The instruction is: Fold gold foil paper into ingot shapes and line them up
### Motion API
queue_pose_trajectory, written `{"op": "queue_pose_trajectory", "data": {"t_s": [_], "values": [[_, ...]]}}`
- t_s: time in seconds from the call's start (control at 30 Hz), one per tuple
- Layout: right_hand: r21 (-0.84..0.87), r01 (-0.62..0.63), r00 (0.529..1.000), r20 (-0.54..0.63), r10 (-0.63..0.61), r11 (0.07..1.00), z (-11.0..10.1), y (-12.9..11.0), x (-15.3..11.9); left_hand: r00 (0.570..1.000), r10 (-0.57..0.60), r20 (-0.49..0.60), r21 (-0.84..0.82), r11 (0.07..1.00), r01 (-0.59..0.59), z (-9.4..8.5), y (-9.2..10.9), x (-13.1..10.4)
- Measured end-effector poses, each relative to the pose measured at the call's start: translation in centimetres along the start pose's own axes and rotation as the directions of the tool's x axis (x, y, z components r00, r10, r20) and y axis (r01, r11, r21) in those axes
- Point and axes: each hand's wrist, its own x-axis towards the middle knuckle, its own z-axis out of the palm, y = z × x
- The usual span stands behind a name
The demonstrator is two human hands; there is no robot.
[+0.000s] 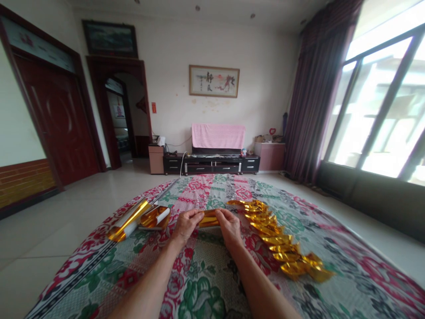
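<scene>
A sheet of gold foil paper (209,219), seemingly folded into a strip, is held level above the patterned cloth. My left hand (186,225) pinches its left end between thumb and fingers. At the other end, my right hand (229,225) grips it the same way. To the right lies a slanting row of folded gold foil pieces (278,240), ingot-like in shape, close together. On the left rest curled gold foil sheets (131,219) with white backs, and beside them a smaller curled stack (155,218).
A flowered cloth (202,292) in red, green and grey covers the surface under my hands. Beyond it stand a low black cabinet (212,167) and a pink cloth (218,135) draped over something. Curtains (305,97) and a window are on the right, a red door (59,115) on the left.
</scene>
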Motion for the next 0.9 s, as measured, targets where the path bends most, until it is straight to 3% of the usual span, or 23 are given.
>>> {"op": "queue_pose_trajectory", "data": {"t_s": [0.63, 0.9], "values": [[0.003, -0.008, 1.0, -0.001, 0.008, 1.0, -0.11, 0.32, 0.22, 1.0, 0.018, 0.009, 0.009, 1.0, -0.018, 0.04, -0.12, 0.03], [-0.057, 0.014, 0.998, -0.061, -0.017, 0.998, -0.06, -0.18, -0.02, 0.999, 0.034, -0.013, 0.032, 0.999, -0.033, -0.09, -0.25, 0.06]]}}
